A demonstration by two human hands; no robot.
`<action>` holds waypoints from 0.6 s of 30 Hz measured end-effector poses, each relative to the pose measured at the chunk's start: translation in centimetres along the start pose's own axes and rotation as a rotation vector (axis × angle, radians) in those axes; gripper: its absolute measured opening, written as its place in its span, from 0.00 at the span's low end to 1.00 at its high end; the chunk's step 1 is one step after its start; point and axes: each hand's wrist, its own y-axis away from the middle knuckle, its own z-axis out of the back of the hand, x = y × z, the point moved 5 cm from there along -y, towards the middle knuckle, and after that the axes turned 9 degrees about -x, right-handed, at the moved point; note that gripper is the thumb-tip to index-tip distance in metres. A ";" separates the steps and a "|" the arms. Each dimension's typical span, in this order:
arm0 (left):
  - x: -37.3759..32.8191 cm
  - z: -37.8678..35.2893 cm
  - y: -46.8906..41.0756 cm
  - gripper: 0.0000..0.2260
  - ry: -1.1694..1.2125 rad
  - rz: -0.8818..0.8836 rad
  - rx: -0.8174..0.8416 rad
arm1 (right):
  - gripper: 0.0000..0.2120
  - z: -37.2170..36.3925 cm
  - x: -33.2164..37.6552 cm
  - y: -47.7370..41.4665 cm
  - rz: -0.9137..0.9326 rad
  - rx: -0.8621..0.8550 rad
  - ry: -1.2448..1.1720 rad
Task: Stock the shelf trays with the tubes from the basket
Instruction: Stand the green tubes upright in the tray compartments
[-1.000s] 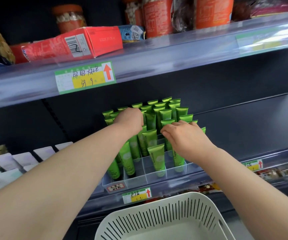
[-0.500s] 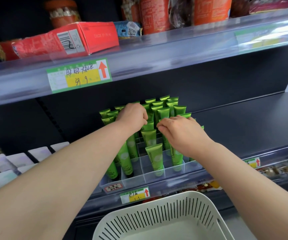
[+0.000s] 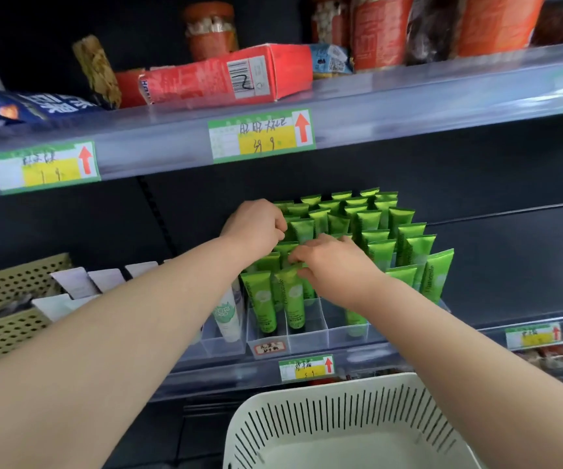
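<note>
We see the left hand and right hand drawn closer together at frame centre, fingers pinching tops of green tubes standing in the tray; the basket below shows none, so stocking seems nearly done.

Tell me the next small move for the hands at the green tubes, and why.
Probably settle the tube upright in the tray and let go. The right hand pinches its top, the left hand touches the tubes behind, and the basket shows no tubes in view.
</note>
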 end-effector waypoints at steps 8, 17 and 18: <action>0.9 0.4 0.9 0.07 0.045 0.010 0.005 | 0.12 -1.1 0.0 -0.3 -0.038 0.040 0.066; -1.0 -1.2 1.4 0.07 0.062 -0.030 0.057 | 0.11 -0.2 -1.3 1.3 -0.042 0.100 0.079; -1.2 -1.4 1.4 0.08 0.055 -0.037 0.069 | 0.12 0.0 -1.4 1.5 -0.060 0.103 0.041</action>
